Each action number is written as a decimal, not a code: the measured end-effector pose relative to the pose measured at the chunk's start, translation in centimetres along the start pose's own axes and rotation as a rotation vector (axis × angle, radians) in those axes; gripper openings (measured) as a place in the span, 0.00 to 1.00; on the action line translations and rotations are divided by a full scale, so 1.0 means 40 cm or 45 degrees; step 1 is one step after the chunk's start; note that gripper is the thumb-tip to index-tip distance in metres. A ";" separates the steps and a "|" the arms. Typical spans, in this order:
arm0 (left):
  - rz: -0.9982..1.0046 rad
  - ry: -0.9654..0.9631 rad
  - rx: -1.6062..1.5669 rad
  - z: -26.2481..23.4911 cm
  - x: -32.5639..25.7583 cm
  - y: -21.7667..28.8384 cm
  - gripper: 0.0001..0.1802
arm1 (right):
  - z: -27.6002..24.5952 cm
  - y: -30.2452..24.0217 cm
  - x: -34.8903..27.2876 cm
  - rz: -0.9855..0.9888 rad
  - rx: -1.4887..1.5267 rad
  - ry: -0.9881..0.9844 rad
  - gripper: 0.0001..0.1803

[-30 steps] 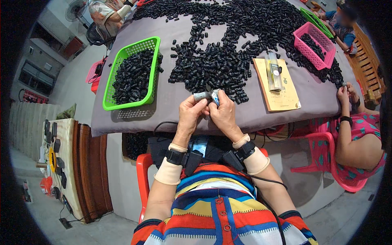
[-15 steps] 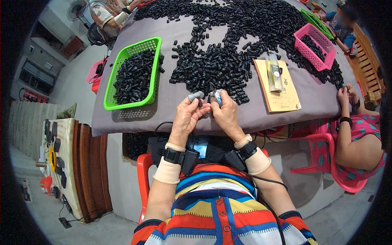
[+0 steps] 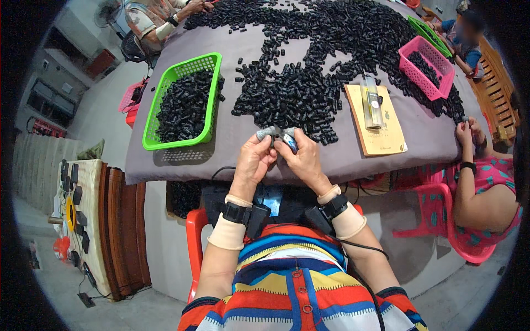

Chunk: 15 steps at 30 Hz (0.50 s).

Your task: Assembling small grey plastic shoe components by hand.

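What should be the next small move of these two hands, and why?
Perhaps steady the left hand before the right hand moves its blue-and-white tool: the tool sits close to the left hand's grey finger cover, and the detail between the fingertips is too small to make out.

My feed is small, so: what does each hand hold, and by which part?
The left hand seems to pinch a small dark piece, where exactly is unclear; the right hand holds a tool by its blue-and-white part.
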<state>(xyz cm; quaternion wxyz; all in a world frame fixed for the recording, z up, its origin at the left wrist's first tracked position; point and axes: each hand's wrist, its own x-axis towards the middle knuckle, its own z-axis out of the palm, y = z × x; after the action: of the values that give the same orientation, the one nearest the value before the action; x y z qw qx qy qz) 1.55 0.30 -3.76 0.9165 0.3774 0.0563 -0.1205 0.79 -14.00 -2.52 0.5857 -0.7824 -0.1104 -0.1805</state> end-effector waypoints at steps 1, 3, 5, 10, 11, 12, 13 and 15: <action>-0.018 -0.014 0.040 -0.002 -0.007 -0.001 0.09 | 0.001 -0.002 -0.002 -0.021 0.014 0.023 0.13; -0.049 0.061 0.101 0.019 -0.017 0.019 0.10 | -0.010 -0.010 -0.003 0.155 0.087 0.037 0.12; 0.100 0.108 0.290 0.038 -0.027 0.082 0.10 | -0.020 0.017 -0.001 0.163 0.049 0.055 0.12; 0.717 0.424 0.763 -0.011 -0.022 0.325 0.12 | -0.015 0.018 0.002 0.125 0.070 0.058 0.12; 0.757 0.465 0.812 -0.030 -0.018 0.369 0.13 | -0.012 0.015 0.004 0.138 0.079 0.051 0.12; 0.797 0.506 0.860 -0.041 -0.015 0.400 0.14 | -0.013 0.009 0.005 0.136 0.081 0.052 0.12; 0.856 0.640 1.030 -0.050 -0.013 0.412 0.16 | -0.017 0.000 0.006 0.169 0.088 0.040 0.12; 0.943 0.663 1.210 -0.039 -0.001 0.386 0.16 | -0.022 0.003 0.008 0.210 0.085 0.038 0.12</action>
<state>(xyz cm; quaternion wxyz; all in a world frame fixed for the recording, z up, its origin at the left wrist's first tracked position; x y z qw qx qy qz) 5.57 11.99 5.61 0.5872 0.7524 0.0833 0.2867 0.98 -14.89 -2.28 0.6259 -0.7662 -0.0426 -0.1396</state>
